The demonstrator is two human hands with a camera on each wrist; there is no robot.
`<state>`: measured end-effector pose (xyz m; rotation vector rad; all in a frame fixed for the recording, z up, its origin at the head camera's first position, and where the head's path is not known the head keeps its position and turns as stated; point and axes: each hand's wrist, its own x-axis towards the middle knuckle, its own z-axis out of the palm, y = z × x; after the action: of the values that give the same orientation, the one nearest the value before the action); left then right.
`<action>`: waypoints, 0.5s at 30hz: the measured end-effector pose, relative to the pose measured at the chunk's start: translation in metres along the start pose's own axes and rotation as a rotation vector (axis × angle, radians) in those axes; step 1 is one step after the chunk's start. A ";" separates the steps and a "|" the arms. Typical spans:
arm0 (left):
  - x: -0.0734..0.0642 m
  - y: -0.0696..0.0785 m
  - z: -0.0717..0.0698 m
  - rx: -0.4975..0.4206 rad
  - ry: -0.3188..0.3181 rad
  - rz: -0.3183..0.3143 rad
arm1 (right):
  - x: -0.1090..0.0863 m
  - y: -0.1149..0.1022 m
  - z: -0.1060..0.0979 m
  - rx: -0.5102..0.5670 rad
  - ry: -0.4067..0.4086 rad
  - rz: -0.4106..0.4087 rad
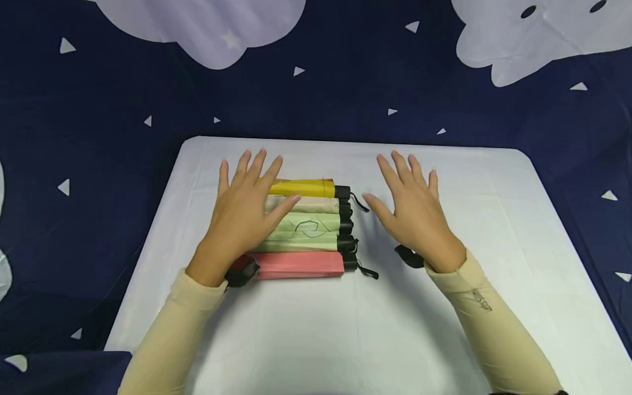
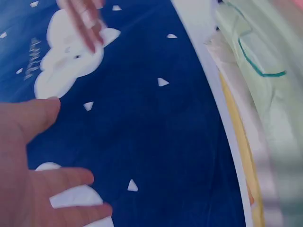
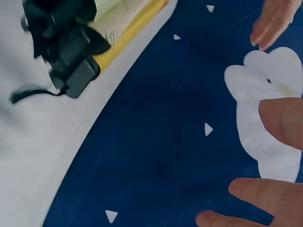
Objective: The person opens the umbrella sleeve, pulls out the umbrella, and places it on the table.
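Several folded umbrellas lie side by side in a row on the white table. At the far side is a yellow umbrella (image 1: 308, 188), then a cream umbrella (image 1: 316, 204), pale green umbrellas (image 1: 321, 222), and a pink umbrella (image 1: 301, 265) nearest me. Their black handles (image 3: 83, 78) point right, some with thin straps. My left hand (image 1: 242, 211), fingers spread, is over the left part of the row and hides those ends in the head view. To the right of the handles, my right hand (image 1: 417, 211) is spread too, holding nothing.
The white table (image 1: 513, 219) has a rounded far edge. Behind and around it hangs dark blue cloth (image 1: 345, 88) printed with pale clouds and small triangles. A dark wrist camera (image 1: 242, 271) sits beside my left wrist, close over the pink umbrella.
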<state>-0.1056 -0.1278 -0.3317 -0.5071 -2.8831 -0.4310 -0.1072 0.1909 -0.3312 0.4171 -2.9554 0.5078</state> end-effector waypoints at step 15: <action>-0.136 -0.081 0.054 -0.601 0.328 -0.087 | -0.097 0.028 0.097 0.502 0.114 -0.026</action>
<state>-0.0155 -0.2254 -0.4337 -0.3457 -2.4316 -1.2779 -0.0285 0.2070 -0.4457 0.4499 -2.6824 1.2305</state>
